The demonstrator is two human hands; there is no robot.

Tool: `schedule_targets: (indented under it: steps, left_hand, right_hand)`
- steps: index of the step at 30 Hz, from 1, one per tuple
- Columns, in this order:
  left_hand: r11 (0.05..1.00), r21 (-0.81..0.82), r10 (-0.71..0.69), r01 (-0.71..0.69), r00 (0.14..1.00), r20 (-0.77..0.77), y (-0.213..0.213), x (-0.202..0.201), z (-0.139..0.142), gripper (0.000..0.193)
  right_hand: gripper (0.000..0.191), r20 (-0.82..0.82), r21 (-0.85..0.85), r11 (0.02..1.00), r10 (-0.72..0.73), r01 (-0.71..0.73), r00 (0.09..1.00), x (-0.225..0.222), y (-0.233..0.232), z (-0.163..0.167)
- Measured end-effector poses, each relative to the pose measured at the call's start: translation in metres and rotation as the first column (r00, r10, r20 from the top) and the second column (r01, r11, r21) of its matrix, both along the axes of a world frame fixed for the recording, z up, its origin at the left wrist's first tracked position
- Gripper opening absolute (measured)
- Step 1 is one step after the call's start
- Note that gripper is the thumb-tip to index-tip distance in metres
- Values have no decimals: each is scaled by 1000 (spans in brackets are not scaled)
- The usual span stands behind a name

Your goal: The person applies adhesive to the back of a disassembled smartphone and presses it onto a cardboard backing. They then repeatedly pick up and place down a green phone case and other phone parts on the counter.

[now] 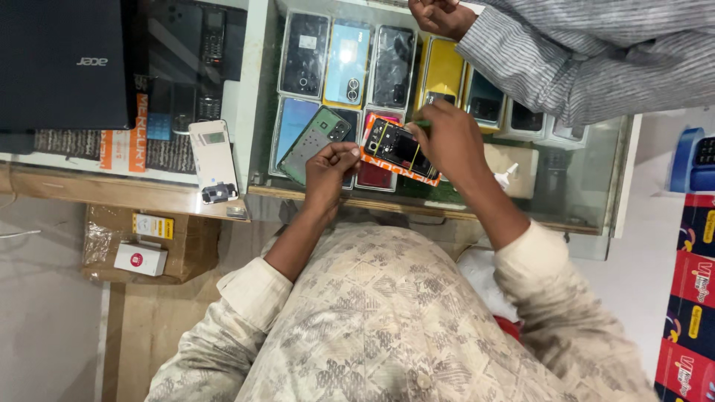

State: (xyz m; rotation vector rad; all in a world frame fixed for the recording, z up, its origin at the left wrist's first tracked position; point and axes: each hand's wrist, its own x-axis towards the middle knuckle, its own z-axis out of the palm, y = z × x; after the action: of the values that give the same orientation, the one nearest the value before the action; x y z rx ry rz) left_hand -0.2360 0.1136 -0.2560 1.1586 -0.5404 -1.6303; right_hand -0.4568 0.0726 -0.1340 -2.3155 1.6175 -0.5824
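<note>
An opened phone (395,146) with its black insides showing lies on an orange pad on the glass counter (596,179). My right hand (447,141) is on its right edge and grips a thin green-handled tool (421,123) over it. My left hand (330,170) rests on the counter just left of the phone, its fingertips by the pad's edge and on a green phone back cover (315,139). Whether that hand grips the cover is not clear.
Several phones are displayed under the glass. A white phone (212,160) and a closed black laptop (63,63) lie at the left. Another person's striped sleeve (588,59) and hand (439,15) reach in from the top right. A small white bottle (506,176) stands right of my hand.
</note>
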Motion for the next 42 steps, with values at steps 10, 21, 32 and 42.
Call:
schedule_targets:
  steps: [10,21,32,42]
  left_hand:
    - [991,111,-42,73,964,-261,12,-27,7,16]
    - [987,155,11,31,964,-266,26,-34,9,15]
    - [993,103,-37,62,973,-229,29,-34,9,14]
    - [984,105,-123,145,973,-195,28,-38,9,13]
  right_hand:
    - [18,486,13,974,-206,228,850,9,84,-11]
    - [15,642,177,939,-336,293,689,4,110,-43]
    - [17,630,39,966,-224,257,743,2,114,-45]
    - [20,572,81,953,-286,293,769,-2,120,-33]
